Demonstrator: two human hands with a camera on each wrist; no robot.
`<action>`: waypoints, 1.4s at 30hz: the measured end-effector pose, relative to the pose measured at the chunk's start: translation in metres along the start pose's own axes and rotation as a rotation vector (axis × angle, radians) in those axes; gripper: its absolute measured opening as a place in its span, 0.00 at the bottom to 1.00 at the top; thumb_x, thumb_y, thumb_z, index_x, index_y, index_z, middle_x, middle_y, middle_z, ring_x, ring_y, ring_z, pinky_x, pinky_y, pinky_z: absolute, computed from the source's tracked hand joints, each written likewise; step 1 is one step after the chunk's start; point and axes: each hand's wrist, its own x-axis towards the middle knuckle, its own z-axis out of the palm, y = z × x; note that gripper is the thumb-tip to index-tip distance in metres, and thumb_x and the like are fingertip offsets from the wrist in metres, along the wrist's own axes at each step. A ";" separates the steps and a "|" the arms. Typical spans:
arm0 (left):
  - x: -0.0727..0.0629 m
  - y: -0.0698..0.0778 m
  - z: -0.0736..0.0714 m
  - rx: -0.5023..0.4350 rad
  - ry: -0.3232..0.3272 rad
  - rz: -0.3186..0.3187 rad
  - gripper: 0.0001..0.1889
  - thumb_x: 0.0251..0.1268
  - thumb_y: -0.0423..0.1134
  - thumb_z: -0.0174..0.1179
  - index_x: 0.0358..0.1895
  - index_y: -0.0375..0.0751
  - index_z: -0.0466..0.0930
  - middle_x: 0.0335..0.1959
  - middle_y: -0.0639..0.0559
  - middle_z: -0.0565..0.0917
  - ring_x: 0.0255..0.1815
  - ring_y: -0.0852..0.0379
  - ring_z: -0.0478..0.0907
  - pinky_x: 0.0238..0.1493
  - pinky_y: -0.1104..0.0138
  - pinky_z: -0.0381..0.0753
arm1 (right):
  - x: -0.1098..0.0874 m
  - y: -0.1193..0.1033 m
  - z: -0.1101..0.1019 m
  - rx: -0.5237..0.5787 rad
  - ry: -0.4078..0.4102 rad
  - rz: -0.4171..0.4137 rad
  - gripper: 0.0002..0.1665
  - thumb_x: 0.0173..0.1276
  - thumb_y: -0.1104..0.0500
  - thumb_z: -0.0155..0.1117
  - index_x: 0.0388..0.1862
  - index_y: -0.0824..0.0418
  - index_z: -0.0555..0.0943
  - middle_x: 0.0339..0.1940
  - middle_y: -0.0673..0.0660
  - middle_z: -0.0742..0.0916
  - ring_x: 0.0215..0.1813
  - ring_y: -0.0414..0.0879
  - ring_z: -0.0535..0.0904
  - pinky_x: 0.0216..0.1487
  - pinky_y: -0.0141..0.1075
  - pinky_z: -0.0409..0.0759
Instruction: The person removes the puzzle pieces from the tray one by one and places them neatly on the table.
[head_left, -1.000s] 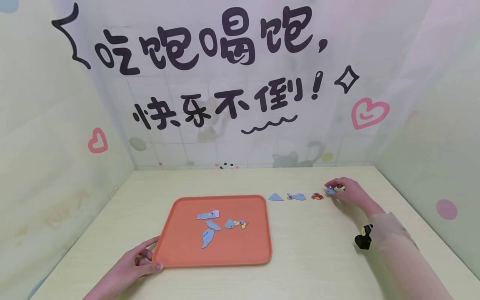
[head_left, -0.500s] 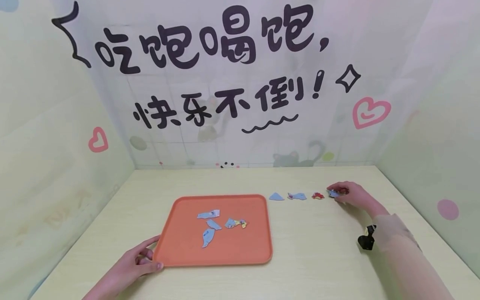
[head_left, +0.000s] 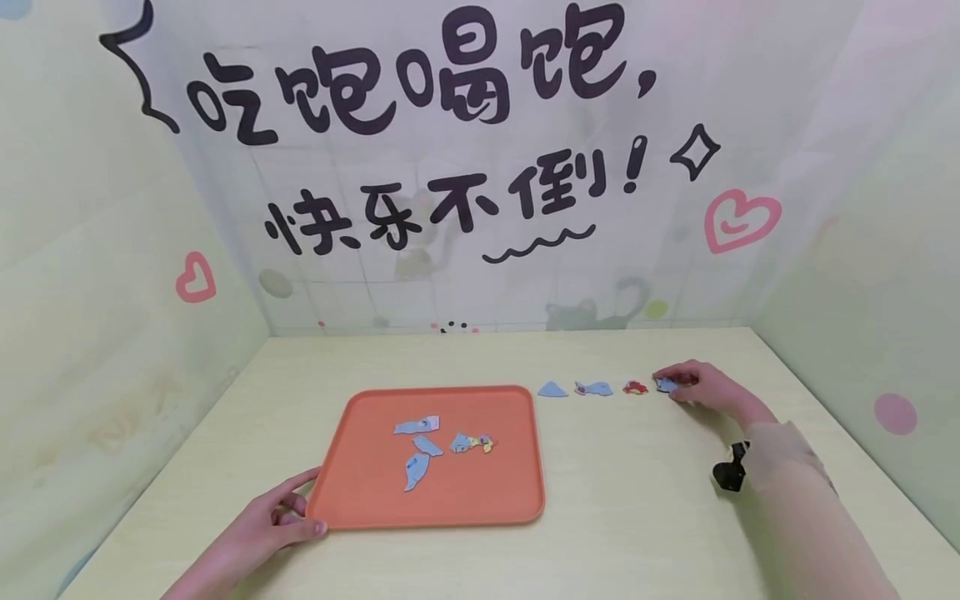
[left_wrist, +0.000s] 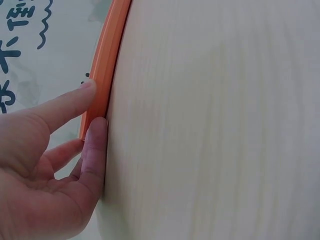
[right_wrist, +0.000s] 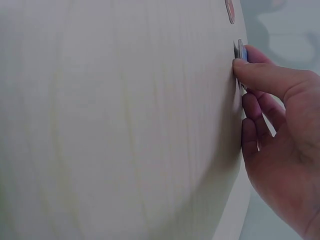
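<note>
My right hand (head_left: pixel 708 390) pinches a small blue puzzle piece (head_left: pixel 664 384) between thumb and fingers, low at the right end of a row on the table. In the right wrist view the thumb of my right hand (right_wrist: pixel 285 115) covers part of that piece (right_wrist: pixel 243 51). Left of it lie a red piece (head_left: pixel 635 387), a longer blue piece (head_left: pixel 596 388) and a blue triangular piece (head_left: pixel 552 389). My left hand (head_left: pixel 273 521) holds the near left corner of an orange tray (head_left: pixel 480 500), fingers at its rim. Several blue pieces (head_left: pixel 417 472) and a blue-and-yellow piece (head_left: pixel 471 443) lie on the tray.
The pale wooden table (head_left: pixel 622 525) runs back to a printed wall sheet (head_left: pixel 465 292) with black lettering. Similar sheets stand on the left and right sides. A black object (head_left: pixel 731 468) sits at the right sleeve's cuff.
My right hand has moved slightly right and lowered the blue piece to the row's end. The left hand and the tray keep their places.
</note>
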 end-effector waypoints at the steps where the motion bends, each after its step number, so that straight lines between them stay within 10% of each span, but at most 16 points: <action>1: 0.000 0.000 0.000 0.002 -0.002 0.006 0.46 0.59 0.41 0.70 0.77 0.36 0.54 0.42 0.47 0.75 0.32 0.62 0.67 0.32 0.71 0.69 | 0.000 0.000 0.000 -0.002 -0.002 0.002 0.24 0.68 0.65 0.63 0.62 0.69 0.77 0.64 0.73 0.76 0.61 0.64 0.71 0.60 0.52 0.71; 42: 0.000 0.001 -0.001 -0.003 -0.004 -0.027 0.47 0.57 0.45 0.72 0.77 0.40 0.56 0.43 0.48 0.75 0.33 0.61 0.68 0.32 0.70 0.70 | -0.002 0.007 -0.001 0.059 -0.038 0.013 0.24 0.70 0.63 0.62 0.64 0.67 0.76 0.65 0.71 0.73 0.59 0.59 0.69 0.55 0.40 0.71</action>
